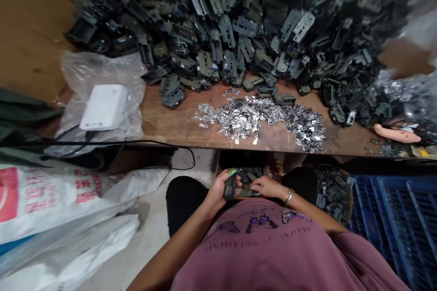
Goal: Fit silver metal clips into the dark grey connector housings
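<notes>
My left hand [216, 192] is closed around a dark plastic housing [230, 188], held low over my lap in front of the table edge. To its right is my right hand [269, 187], its fingers pinched together and pointing at the housing; whatever they hold is too small to make out. Just beyond both hands, a container of similar dark parts [251, 174] sits between my knees, partly covered by the fingers. On the wooden table [164, 122] ahead lies a pile of small shiny metal pieces [242, 116].
A large heap of dark housings [225, 32] covers the back of the table. At the left are a white box-shaped device [105, 107] on clear plastic, a black cable [157, 142] and white sacks [68, 195]. A basket of dark parts [332, 193] and blue crates [385, 218] stand right.
</notes>
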Demonstrator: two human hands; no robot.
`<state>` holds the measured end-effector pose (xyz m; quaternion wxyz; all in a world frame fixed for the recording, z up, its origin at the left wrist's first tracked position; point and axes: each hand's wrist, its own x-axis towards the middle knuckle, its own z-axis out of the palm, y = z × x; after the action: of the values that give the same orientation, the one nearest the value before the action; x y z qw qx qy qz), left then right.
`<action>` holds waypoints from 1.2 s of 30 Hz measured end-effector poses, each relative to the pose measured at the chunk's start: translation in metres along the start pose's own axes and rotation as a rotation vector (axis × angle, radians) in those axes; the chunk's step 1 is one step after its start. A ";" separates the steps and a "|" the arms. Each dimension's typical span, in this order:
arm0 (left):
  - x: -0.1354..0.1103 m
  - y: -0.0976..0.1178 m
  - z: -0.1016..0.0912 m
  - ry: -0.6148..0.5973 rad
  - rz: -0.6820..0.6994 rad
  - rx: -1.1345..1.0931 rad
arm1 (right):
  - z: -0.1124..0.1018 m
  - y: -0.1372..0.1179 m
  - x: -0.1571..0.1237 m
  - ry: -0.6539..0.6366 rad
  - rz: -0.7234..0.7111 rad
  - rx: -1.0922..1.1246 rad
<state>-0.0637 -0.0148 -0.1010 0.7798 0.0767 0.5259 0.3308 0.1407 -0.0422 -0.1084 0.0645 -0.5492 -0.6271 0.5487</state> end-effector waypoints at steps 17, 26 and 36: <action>-0.036 0.024 0.084 -0.294 0.055 0.153 | -0.146 -0.052 0.011 0.642 -0.276 -0.865; -0.034 0.035 0.094 -0.250 0.123 0.148 | -0.156 -0.041 -0.002 0.608 -0.240 -0.767; -0.044 0.040 0.107 -0.285 0.287 0.234 | -0.120 -0.066 -0.016 0.734 -0.434 -0.256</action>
<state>0.0023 0.0140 -0.0014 0.7770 0.2866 0.4289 0.3607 0.1883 0.0335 -0.0036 0.3280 -0.5669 -0.7263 0.2089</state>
